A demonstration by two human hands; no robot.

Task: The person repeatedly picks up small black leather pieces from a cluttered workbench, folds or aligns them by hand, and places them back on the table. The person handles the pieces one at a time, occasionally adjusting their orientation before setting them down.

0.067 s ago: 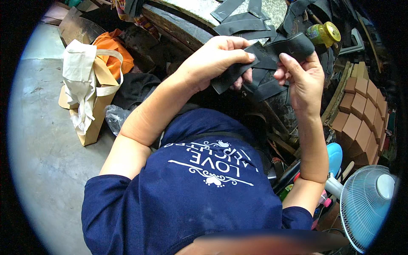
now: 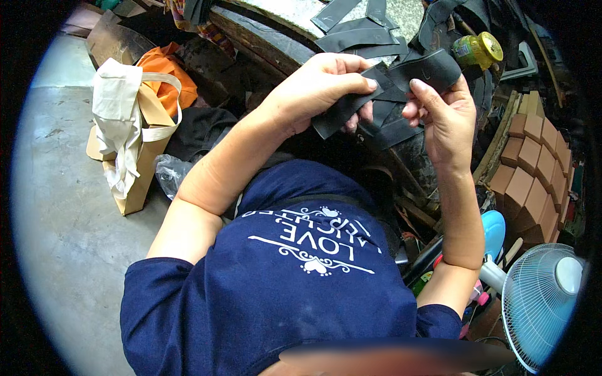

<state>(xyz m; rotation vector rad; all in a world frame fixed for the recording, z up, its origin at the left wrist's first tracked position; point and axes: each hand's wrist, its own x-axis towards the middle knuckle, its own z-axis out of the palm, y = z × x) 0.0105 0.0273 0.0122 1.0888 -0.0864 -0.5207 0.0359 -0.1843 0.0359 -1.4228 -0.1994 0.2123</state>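
My left hand (image 2: 329, 86) is closed on a black leather-like piece (image 2: 342, 113), thumb pressed on its upper side and fingers underneath. Over at the right, my right hand (image 2: 446, 119) pinches a curved black strip (image 2: 433, 70) between thumb and fingers; a small pale mark shows on its surface. The two pieces come close together between my hands, and I cannot tell whether they touch. Beneath and behind them lie several more dark flat pieces (image 2: 392, 133). Further off, similar black strips (image 2: 360, 36) rest on a pale slab.
A jar with a yellow lid (image 2: 490, 49) stands beyond my right hand. Stacked brown boxes (image 2: 533, 163) and a fan (image 2: 542, 301) are on the right. To the left, a white cloth bag (image 2: 119, 94) hangs over a cardboard box (image 2: 141, 169), beside an orange bag (image 2: 166, 72).
My right hand has shifted very slightly, and its strip has turned a little, so the pale mark shows more plainly. My left hand keeps its place.
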